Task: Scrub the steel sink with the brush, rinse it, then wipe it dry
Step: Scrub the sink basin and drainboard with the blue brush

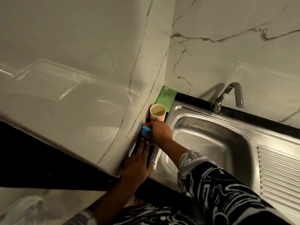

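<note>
Two hands were seen left of the sink (pixel 211 143): right hand (pixel 159 132) clenched on the blue brush (pixel 146 129) beside the cup (pixel 157 112); left hand (pixel 138 166) laid flat, released, on the counter (pixel 151 153).

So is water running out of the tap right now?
No. The tap spout hangs over the sink with no stream below it; the basin shows only droplets.

Head-worn view, steeply down, close above sink (pixel 211 143) corner.
</note>
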